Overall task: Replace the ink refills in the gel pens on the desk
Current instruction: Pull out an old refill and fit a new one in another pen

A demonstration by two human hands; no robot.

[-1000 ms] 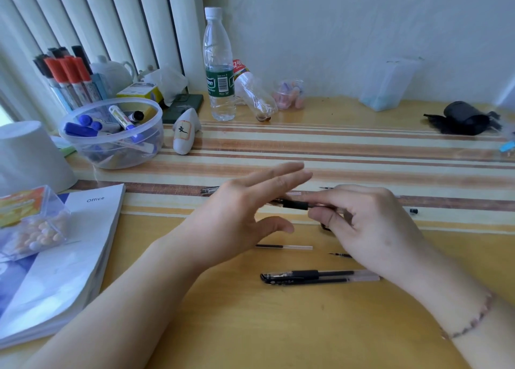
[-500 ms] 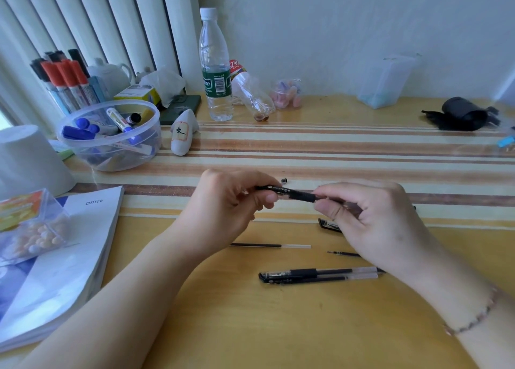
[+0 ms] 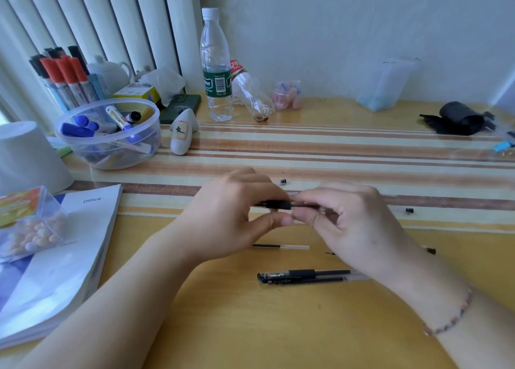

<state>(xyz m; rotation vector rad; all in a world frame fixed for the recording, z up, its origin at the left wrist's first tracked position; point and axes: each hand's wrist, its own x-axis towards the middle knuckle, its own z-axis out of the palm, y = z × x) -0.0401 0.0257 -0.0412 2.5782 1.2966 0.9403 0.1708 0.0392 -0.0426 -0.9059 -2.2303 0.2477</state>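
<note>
I have a black-gripped gel pen [image 3: 278, 204] pinched between both hands just above the desk [image 3: 250, 327], level and pointing left to right — my left hand [image 3: 223, 215] closed on its tip end with thumb under and fingers curled over, my right hand [image 3: 354, 221] closed round the clear barrel the same way. Taking that pen as my mark: nearer me lie two more gel pens [image 3: 306, 275] side by side and touching, caps to the left, and between them and my hands lies one loose refill [image 3: 281, 246], part black, part clear. Another refill tip [image 3: 330, 253] pokes out from under my right hand. I count three small black end pieces: one [image 3: 283, 181] just beyond my hands, one [image 3: 409, 210] to the right, one [image 3: 431, 251] by my right wrist. Left of the pen a white book [image 3: 69, 246] reads "Office", with a clear box of pills [image 3: 28, 226] resting on it. Far behind stands one water bottle [image 3: 216, 68] with a green label whose letters I can only partly read, a second bottle [image 3: 250, 93] lying down with a red label, and a white pebble-shaped thing [image 3: 182, 133] bearing one inked character. A clear tub of markers [image 3: 108, 134] sits behind to the left. The yellow desk near me is open — plenty of room there.
</note>
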